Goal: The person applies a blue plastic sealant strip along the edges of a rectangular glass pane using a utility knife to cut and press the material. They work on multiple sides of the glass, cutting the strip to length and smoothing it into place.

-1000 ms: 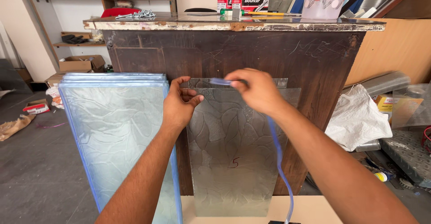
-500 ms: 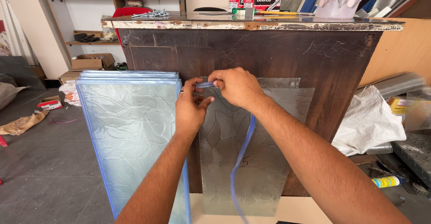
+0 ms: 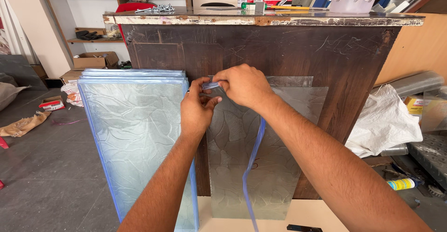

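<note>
Both hands pinch the blue edging strip (image 3: 253,162) at the top corner of the textured glass pane (image 3: 265,167) leaning upright on the counter (image 3: 260,20), left hand (image 3: 198,108) just under right hand (image 3: 244,85), strip dangling straight down.

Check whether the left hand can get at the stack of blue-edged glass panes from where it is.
Probably yes: the left hand pinches the blue strip right beside the stack, with nothing between them.

Both hands (image 3: 219,97) on blue strip (image 3: 251,167) atop glass pane (image 3: 274,176)
</note>
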